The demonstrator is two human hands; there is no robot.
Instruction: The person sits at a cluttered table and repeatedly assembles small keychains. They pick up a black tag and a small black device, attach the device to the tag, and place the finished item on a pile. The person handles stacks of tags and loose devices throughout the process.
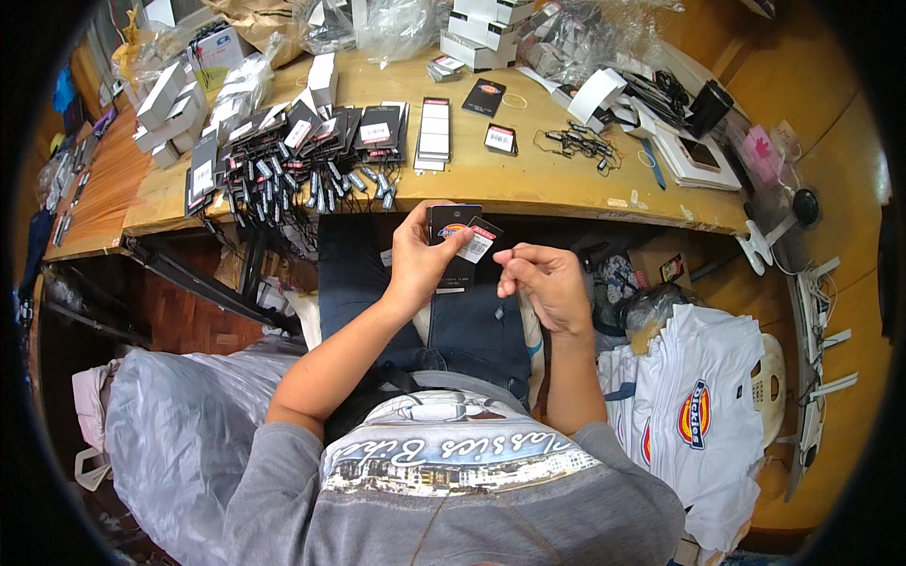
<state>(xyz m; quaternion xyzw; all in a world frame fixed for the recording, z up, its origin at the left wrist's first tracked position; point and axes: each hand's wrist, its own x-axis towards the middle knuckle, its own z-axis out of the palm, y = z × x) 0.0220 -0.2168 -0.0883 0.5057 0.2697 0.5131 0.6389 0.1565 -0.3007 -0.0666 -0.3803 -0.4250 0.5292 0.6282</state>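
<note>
My left hand (415, 269) holds a large black hang tag (456, 272) above my lap, its thumb across the front. A smaller black tag with a white label (480, 240) overlaps its right side, pinched under the same thumb. Just right of the tags, my right hand (549, 285) is closed, thumb and fingertips pressed together. Anything in that pinch is too small to make out. On the table beyond lie a black hang tag (484, 97), a stack of small labelled tags (500, 140) and a tangle of black tag strings (580, 143).
Many strung black tags (311, 141) cover the table's left part, beside white boxes (170, 108). A strip of white labels (434, 132) lies mid-table. A phone (699, 154) rests at right. White shirts (694, 406) are piled at my right, grey plastic bags (184, 424) at my left.
</note>
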